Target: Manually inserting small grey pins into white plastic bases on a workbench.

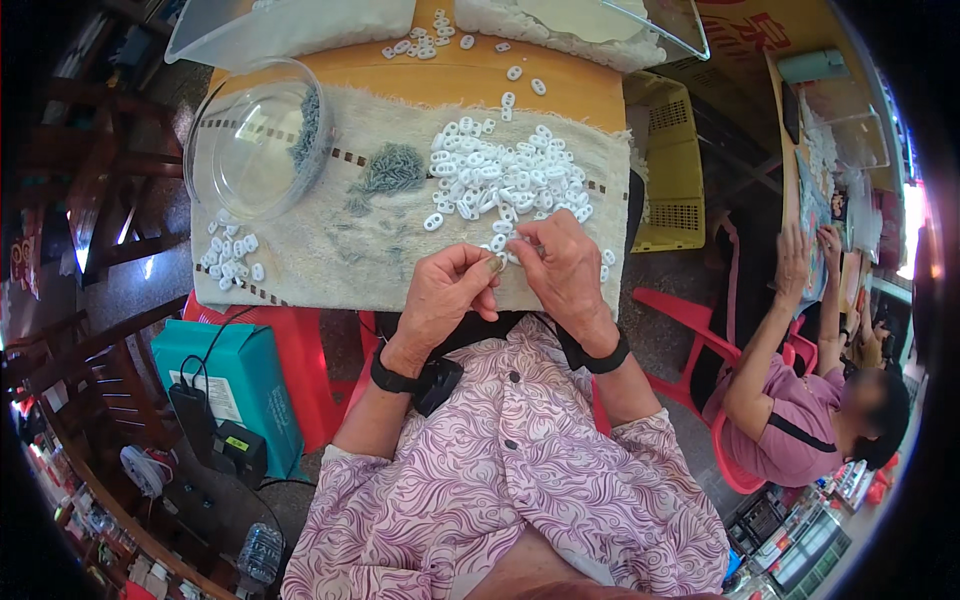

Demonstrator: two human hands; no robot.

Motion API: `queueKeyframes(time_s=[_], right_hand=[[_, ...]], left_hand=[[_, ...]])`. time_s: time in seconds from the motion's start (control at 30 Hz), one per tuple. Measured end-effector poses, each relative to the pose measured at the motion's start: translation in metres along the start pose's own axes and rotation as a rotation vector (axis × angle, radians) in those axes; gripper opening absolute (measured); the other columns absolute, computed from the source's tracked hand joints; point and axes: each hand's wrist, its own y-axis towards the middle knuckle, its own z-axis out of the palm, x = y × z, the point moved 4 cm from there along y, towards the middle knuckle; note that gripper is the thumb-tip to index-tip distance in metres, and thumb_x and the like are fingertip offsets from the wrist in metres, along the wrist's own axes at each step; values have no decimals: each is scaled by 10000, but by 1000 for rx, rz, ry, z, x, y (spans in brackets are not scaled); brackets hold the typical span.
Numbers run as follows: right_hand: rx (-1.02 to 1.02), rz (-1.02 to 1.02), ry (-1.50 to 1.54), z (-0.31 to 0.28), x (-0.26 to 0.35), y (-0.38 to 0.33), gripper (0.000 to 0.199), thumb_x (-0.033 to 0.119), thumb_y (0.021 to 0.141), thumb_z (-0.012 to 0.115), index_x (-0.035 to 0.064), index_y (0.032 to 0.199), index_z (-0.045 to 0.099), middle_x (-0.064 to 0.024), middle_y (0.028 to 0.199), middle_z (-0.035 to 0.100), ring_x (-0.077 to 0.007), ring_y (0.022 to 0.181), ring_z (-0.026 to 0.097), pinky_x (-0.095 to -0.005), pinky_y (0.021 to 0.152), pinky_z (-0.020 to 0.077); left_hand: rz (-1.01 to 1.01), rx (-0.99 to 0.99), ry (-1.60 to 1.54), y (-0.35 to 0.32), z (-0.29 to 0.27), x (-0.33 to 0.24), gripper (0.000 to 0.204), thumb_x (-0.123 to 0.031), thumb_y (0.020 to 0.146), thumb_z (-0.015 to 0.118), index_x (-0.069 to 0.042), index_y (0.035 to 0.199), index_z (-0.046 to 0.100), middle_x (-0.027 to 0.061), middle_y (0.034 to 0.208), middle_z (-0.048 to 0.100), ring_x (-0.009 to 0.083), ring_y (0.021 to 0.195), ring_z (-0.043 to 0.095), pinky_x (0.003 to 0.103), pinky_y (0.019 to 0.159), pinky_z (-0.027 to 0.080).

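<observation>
My left hand [447,295] is closed in a pinch, thumb against forefinger, just past the near edge of a cloth-covered table. My right hand [568,275] pinches close beside it, the fingertips almost meeting. Whatever small thing lies between the fingers is too small to make out; a white piece shows right by the right fingertips. Beyond the hands spreads a heap of white oval pieces [510,170], each with two holes. Left of that heap lies a small mound of thin grey-green pieces [393,167], possibly screws.
A clear round tub [250,185] with more grey pieces stands at the left on the beige cloth [340,260]. Loose white pieces [228,255] lie near it. Clear bins [300,30] line the back. A yellow crate [670,170] and a seated person [790,430] are at the right.
</observation>
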Motion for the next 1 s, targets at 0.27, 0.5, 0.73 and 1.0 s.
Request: queueKeyframes(time_s=[0.27,0.5,0.73,1.0], right_hand=[[-29,78,239,-1,-4,-5,98,54,760,698,36,841,647,-84,761,584,-194,588,607,-312,503,463],[163,555,938,-3,-20,-15,109,57,870,632,-26,939,621,-54,746,645,-75,582,585,-196,492,453],[203,598,1096,-9,-16,-20,158,26,862,634,-48,1001,619,-58,781,651,-76,585,595,-172,478,456],[209,593,1063,-7,-3,-27,148,9,852,632,-39,991,616,-59,755,642,-89,601,604,-183,483,458]], left_hand=[[0,4,-9,0,1,-1,160,-131,917,586,26,938,601,54,763,612,88,569,585,237,510,539],[6,1,-14,0,-1,0,163,-139,916,591,21,940,604,48,767,612,87,571,583,236,511,539],[6,2,-45,-1,0,0,162,-138,916,592,20,947,609,48,769,616,87,568,584,233,510,536],[47,53,-114,-1,2,1,162,-131,928,575,21,972,608,52,793,622,89,580,587,232,516,532]])
